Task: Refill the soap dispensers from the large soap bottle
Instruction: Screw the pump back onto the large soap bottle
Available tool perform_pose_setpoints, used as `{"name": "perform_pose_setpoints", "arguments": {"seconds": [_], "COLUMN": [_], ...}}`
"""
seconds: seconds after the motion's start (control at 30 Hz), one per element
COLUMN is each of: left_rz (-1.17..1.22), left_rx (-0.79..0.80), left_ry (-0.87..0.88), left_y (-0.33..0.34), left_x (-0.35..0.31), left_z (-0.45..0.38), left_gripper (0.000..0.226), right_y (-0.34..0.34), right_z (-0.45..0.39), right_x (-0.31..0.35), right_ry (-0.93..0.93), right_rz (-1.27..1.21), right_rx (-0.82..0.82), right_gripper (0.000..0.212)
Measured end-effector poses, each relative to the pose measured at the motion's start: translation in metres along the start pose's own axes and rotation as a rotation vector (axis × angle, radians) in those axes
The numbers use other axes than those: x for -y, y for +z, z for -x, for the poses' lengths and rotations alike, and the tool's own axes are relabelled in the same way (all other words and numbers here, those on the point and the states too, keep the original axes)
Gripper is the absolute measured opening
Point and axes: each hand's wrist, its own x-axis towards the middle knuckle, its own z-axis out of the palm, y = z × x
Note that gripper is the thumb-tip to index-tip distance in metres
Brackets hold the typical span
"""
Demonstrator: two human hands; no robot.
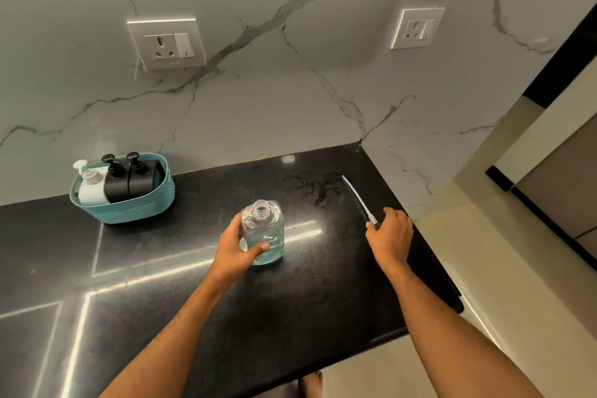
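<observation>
Left hand: my left hand (237, 249) grips the clear dispenser (263, 234), thumb across its near face, fingers wrapped behind its left side; I see no gap between palm and bottle.
Clear dispenser: upright on the black counter (193, 300), neck uncapped and open at the top; a shallow layer of bluish liquid sits at its bottom; the rest looks see-through.
Right hand: my right hand (392, 236) is curled round the pump head, which it hides; the pump tube (357, 195) sticks out past the fingers, slanting away toward the back wall, low over the counter; I cannot tell whether its far tip touches the surface.
Counter patch: a wet smear (315, 187) lies just left of the tube, near the back corner.
Basket: a teal basket (126, 200) stands well left of the dispenser, against the marble wall (290, 90); inside it, a white pump bottle (90, 186) at the left and two black pump bottles (129, 176) beside it, all upright.
Wall: two sockets (168, 42) are set above the counter.
</observation>
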Motion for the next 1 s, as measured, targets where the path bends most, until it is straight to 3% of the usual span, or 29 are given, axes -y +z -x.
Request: {"name": "perform_pose_setpoints", "arguments": {"seconds": [0.17,0.37,0.5,0.67,1.0], "left_rz": [-0.006,-0.020,-0.027,-0.037,-0.029], "left_rx": [0.005,0.001,0.001,-0.007,0.005], "left_ry": [-0.015,-0.016,-0.019,-0.017,-0.020], "left_y": [-0.001,-0.001,-0.002,-0.002,-0.003], "left_x": [-0.002,-0.003,-0.001,0.000,-0.004], "left_z": [0.000,-0.001,-0.001,-0.002,-0.001], "left_gripper": [0.076,0.076,0.075,0.075,0.070], "right_y": [0.005,0.009,0.009,-0.015,-0.114], "right_z": [0.002,-0.001,-0.002,-0.010,-0.008], "right_x": [-0.008,-0.009,0.003,0.060,0.168], "right_ry": [0.063,0.062,0.043,-0.116,-0.416], "right_rz": [0.031,0.026,-0.206,-0.550,-0.802], "right_rx": [0.084,0.067,0.001,-0.080,-0.128], "right_gripper": [0.054,0.035,0.029,0.028,0.030]}}
